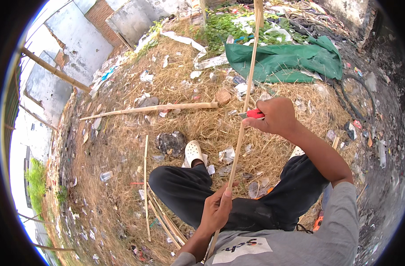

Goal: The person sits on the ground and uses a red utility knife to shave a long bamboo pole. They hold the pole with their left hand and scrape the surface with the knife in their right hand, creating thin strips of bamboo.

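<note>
A long, thin bamboo strip (238,153) runs from beside my body up past the top of the view. My left hand (217,209) is closed around its lower part, thumb laid along it. Farther up, my right hand (275,116) grips a red-handled utility knife (255,114). The knife's short blade lies against the strip, and my right thumb presses near the strip's edge just below it. Several split bamboo strips (166,218) lie on the ground by my left thigh, with one more strip (146,188) apart from them.
A bamboo pole (153,108) lies across the dry grass ahead. Near it are a dark stone (170,144) and a round wood piece (223,96). A green tarp (284,60) is spread at the far right, with black hoses (360,95) beside it. Litter dots the ground.
</note>
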A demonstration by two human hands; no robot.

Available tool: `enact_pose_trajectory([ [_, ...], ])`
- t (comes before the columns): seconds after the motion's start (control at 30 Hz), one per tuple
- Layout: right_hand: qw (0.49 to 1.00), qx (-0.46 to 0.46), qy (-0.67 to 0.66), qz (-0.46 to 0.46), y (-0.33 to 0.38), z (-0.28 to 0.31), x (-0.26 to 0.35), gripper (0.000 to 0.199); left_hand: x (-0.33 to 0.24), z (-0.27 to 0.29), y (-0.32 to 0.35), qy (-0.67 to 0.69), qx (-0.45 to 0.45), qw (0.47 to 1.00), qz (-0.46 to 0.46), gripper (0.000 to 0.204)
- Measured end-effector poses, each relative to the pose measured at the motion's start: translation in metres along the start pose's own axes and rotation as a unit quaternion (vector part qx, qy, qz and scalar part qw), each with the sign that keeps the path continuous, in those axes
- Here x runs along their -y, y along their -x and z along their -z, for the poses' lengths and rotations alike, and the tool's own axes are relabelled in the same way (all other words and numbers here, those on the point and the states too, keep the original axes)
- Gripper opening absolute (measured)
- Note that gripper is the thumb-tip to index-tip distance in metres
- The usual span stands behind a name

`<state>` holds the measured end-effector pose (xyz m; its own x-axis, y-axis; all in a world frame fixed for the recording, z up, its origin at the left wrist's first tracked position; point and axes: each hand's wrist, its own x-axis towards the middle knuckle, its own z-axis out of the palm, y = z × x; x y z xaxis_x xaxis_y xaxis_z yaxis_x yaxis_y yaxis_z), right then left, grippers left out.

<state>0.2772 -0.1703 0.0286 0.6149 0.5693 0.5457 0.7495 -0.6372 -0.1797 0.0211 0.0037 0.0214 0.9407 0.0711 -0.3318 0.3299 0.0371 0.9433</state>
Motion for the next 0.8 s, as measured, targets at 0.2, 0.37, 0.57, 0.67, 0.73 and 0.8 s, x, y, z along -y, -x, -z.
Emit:
enact_pose_trajectory([
  [0.2,0.999,-0.027,0.025,-0.031,-0.002,0.002,-0.022,0.066,0.010,0.005,0.017,-0.016,0.015,1.000,0.016,0.040],
  [0.37,0.989,-0.050,0.079,-0.116,-0.008,0.002,-0.064,0.068,0.023,0.009,0.042,-0.037,0.036,0.999,0.017,0.041],
  [0.57,0.986,-0.050,0.102,-0.126,-0.006,0.012,-0.084,0.065,0.037,0.016,0.059,-0.084,0.053,0.995,0.001,0.045],
  [0.67,0.987,-0.048,0.113,-0.105,-0.002,0.013,-0.094,0.064,0.037,0.020,0.068,-0.099,0.053,0.994,0.006,0.045],
  [0.73,0.986,-0.074,0.110,-0.100,-0.003,0.013,-0.103,0.063,0.038,0.024,0.074,-0.110,0.054,0.992,0.011,0.045],
  [0.8,0.984,-0.086,0.114,-0.105,-0.002,0.014,-0.117,0.061,0.038,0.027,0.081,-0.121,0.057,0.990,0.033,0.038],
])
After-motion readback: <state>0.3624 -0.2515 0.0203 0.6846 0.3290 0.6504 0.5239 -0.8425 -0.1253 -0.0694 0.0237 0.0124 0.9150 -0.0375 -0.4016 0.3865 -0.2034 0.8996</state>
